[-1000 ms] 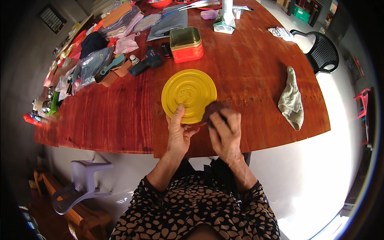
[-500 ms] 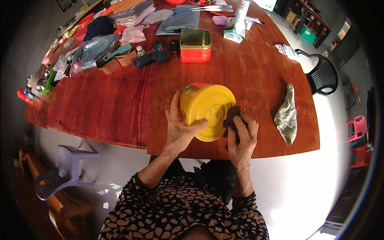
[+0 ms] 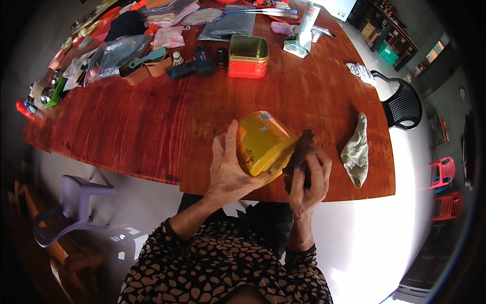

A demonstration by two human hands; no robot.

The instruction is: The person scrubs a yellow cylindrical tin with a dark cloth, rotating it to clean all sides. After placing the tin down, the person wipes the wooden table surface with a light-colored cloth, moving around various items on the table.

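A yellow tub [image 3: 266,142] with a printed side is held tilted above the near part of the table by my left hand [image 3: 230,169]. The thumb and fingers of that hand wrap round its left side and lower edge. My right hand [image 3: 310,180] grips a dark brown cloth [image 3: 302,147] close against the tub's right side; the contact there is blurred. To the right lies a crumpled pale grey-green cloth [image 3: 356,151]. Beyond the tub stands an open red and gold square tin [image 3: 248,63].
Left of the tin are a cordless drill [image 3: 195,66], a black cylinder [image 3: 221,58], a shuttlecock [image 3: 177,59] and brown containers [image 3: 136,73]. Badminton rackets [image 3: 202,16] lie farther back. A black chair [image 3: 405,104] stands at the right, a purple plastic chair [image 3: 78,197] at the lower left.
The yellow tub has been turned, so its printed side shows where its round yellow face showed before. My right hand and the brown cloth have shifted slightly right.
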